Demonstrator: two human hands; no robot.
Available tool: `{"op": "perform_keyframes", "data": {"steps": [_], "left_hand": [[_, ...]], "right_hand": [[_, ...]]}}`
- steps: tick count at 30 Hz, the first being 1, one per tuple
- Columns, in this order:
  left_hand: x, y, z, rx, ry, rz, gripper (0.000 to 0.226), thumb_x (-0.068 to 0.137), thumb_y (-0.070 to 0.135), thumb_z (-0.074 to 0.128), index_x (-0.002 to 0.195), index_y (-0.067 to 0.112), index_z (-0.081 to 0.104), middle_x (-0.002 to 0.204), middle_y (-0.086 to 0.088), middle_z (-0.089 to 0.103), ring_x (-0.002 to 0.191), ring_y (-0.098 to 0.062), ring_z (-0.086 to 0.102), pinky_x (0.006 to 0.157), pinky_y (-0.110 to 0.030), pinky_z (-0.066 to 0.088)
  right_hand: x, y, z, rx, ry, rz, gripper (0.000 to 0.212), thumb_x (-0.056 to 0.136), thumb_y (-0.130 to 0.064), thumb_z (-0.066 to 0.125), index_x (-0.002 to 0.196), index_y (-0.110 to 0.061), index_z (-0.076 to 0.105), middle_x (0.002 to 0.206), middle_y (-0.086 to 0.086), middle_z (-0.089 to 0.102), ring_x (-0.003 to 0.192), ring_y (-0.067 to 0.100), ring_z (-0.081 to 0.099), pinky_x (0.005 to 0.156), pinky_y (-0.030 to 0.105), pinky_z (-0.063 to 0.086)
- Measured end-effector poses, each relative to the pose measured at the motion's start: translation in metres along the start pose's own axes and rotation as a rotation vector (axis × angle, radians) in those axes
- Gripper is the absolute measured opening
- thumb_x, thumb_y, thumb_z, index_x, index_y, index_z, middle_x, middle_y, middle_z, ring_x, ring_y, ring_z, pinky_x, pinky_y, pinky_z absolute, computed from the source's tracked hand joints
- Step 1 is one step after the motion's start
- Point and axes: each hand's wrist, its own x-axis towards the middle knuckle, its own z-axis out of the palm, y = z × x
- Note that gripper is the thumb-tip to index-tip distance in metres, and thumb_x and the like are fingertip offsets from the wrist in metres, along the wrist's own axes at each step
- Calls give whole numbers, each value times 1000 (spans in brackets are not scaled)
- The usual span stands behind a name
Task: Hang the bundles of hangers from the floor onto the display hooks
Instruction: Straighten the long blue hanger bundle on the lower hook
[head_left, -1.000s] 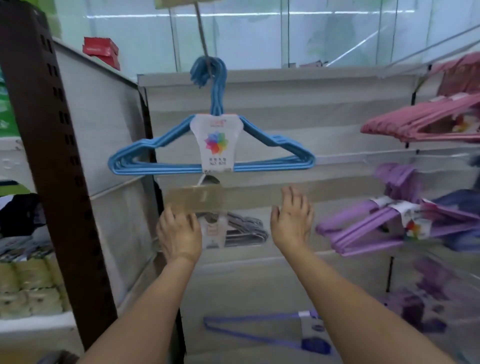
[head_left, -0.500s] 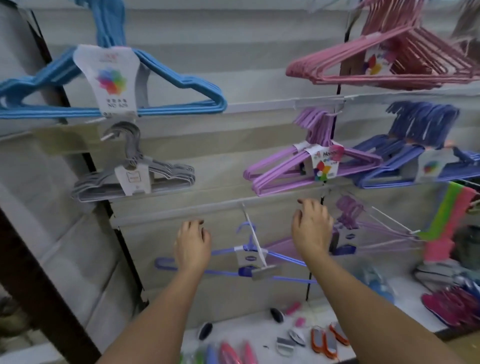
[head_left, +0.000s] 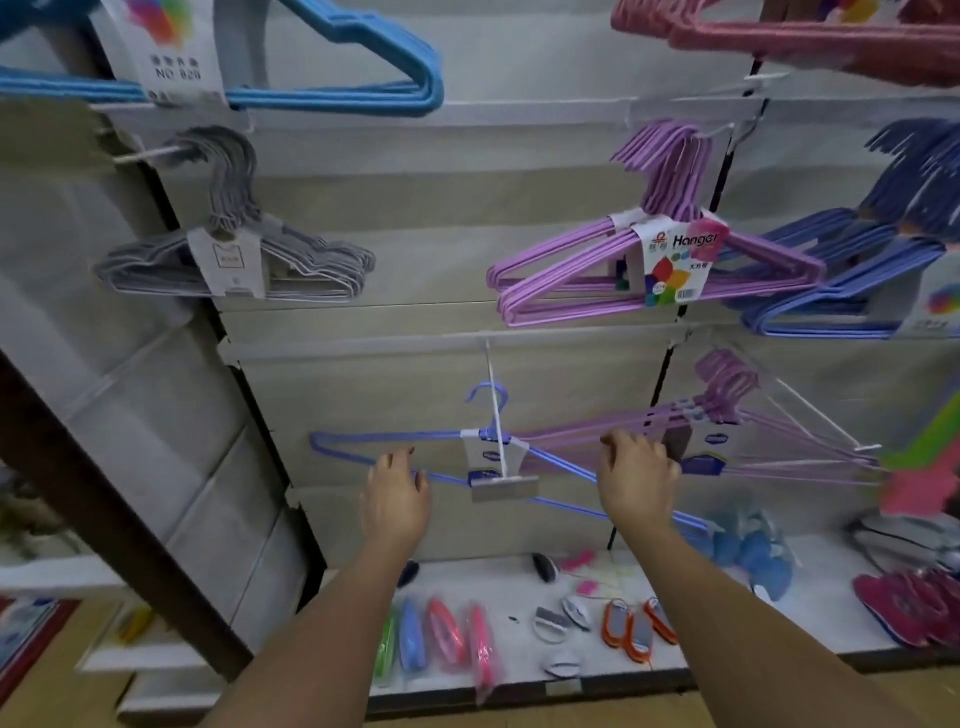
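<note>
below the purple bundles we kept our left hand and right hand loosely curled, holding nothing, by the blue hanger bundle to steady it.

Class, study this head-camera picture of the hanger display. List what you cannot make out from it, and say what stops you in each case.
1. Head view: blue hanger bundle hooks, cut off by the top edge.
2. Pink hanger bundle, cropped by the top edge and blurred.
3. Left hand and right hand: fingertips face away, so contact with the thin blue hanger is unclear.
4. Floor bundles: out of frame.
</note>
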Motion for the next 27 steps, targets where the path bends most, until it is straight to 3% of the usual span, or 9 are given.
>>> {"op": "perform_keyframes", "data": {"steps": [7,12,22,27], "left_hand": [[36,-8,43,13,-157,3,41,99,21,42,139,12,43,141,-7,45,127,-26,44,101,-32,33],[65,-19,75,52,-241,16,37,100,22,40,135,12,48,140,-6,46,123,-27,49,99,-31,36],[109,-52,147,76,-282,5,51,97,18,45,146,16,30,149,-6,33,131,-27,40,105,-39,36],[140,-49,164,132,-203,32,60,98,23,46,151,21,17,158,-8,13,143,-27,19,114,-40,24]], "right_hand": [[30,-9,47,-67,-131,-97,32,102,-28,35,125,-24,57,123,3,58,115,25,48,94,35,35],[53,-6,90,-34,-236,-104,31,101,-18,38,121,-19,62,116,8,63,103,28,59,76,32,45],[104,-10,176,40,-445,-78,42,99,-29,46,137,-12,44,133,13,55,118,31,53,90,38,45],[119,-14,207,87,-495,-88,49,100,-32,43,143,-12,33,141,13,42,123,32,49,94,39,42]]}}
